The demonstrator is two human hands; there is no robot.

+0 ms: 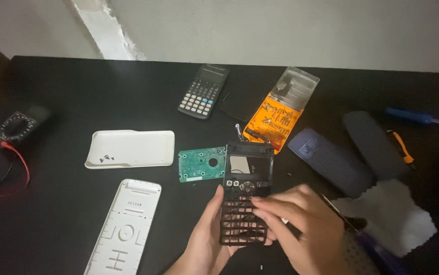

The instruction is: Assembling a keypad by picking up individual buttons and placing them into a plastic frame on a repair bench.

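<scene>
Both hands work the black keypad frame [245, 196]: left hand [207, 234] gripping its edge, right hand [301, 224] pressing flat-fingered on its face; next likely needs careful seating.

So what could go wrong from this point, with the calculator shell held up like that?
1. Small screws lie loose on the white cover; a bump could scatter them across the black table.
2. The bare green circuit board lies right beside the black front shell held by the left hand and right hand, so it might get knocked or scratched.
</scene>
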